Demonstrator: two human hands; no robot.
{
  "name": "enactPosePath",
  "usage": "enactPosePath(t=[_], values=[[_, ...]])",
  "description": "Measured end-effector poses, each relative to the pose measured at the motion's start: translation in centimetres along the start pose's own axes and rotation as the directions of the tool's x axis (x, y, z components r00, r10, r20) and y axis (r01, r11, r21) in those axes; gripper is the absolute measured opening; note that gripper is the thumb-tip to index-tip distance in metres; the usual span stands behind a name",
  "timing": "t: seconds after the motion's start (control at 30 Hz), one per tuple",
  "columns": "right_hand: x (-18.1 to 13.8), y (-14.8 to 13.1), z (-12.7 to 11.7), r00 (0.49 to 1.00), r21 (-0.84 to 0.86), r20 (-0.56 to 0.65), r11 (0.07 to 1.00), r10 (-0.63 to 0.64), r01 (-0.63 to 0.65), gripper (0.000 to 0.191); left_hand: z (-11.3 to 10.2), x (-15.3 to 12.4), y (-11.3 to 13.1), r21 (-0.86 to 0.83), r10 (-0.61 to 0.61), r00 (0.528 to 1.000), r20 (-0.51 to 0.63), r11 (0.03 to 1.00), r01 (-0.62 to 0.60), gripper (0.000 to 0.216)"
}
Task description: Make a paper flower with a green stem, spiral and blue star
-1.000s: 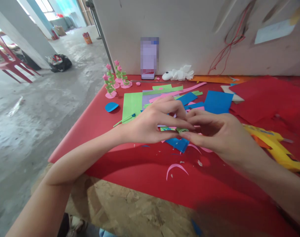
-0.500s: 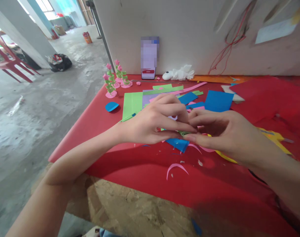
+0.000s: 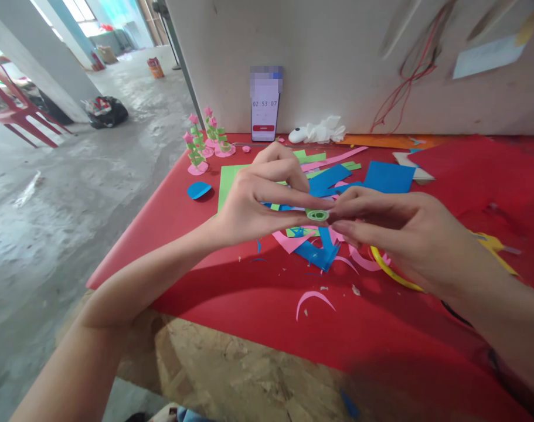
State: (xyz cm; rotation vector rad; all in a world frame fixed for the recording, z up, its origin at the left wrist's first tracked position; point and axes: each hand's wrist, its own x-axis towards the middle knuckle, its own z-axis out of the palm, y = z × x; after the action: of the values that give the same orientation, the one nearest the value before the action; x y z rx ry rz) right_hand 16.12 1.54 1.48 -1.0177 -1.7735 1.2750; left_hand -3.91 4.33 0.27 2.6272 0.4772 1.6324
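Note:
A small coil of green paper strip point(image 3: 317, 215) is pinched between the fingertips of both hands, held a little above the red table cover point(image 3: 231, 293). My left hand point(image 3: 260, 202) grips it from the left with thumb and fingers closed. My right hand point(image 3: 398, 234) closes on it from the right. Under the hands lie pink and blue paper scraps point(image 3: 319, 252).
Green, blue and pink paper sheets point(image 3: 381, 176) lie behind the hands. Three small paper flowers point(image 3: 203, 143) stand at the back left. A phone point(image 3: 265, 105) leans on the white wall, beside a crumpled white tissue point(image 3: 322, 130). A yellow tool point(image 3: 490, 246) lies behind my right wrist.
Both hands have lifted the green coil up off the table; its rolled end now faces the camera. The scraps below them have come into view.

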Motion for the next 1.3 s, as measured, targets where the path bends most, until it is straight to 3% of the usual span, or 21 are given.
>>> enactPosePath(t=[0.53, 0.73, 0.97, 1.13, 1.3], values=[[0.0, 0.5, 0.4, 0.999, 0.049, 0.039, 0.998, -0.028, 0.026, 0.012, 0.8, -0.1, 0.5, -0.100, -0.049, 0.999, -0.003, 0.994, 0.049, 0.022], [-0.2, 0.8, 1.2, 0.999, -0.011, 0.007, 0.999, -0.043, 0.043, 0.017, 1.1, -0.2, 0.7, -0.029, -0.007, 0.997, 0.075, 1.000, 0.009, 0.012], [-0.2, 0.5, 0.9, 0.985, -0.066, -0.132, 0.992, -0.114, 0.106, 0.014, 0.8, 0.1, 1.0, -0.182, -0.185, 0.967, 0.178, 0.959, 0.217, 0.039], [-0.1, 0.5, 0.6, 0.965, -0.060, -0.212, 0.988, -0.155, 0.145, 0.011, 0.9, -0.2, 0.8, -0.341, -0.333, 0.932, 0.145, 0.867, 0.363, 0.015], [0.0, 0.8, 0.6, 0.955, -0.056, -0.245, 0.986, -0.165, 0.156, 0.017, 1.0, -0.2, 0.8, -0.362, -0.408, 0.909, 0.091, 0.836, 0.412, 0.005]])
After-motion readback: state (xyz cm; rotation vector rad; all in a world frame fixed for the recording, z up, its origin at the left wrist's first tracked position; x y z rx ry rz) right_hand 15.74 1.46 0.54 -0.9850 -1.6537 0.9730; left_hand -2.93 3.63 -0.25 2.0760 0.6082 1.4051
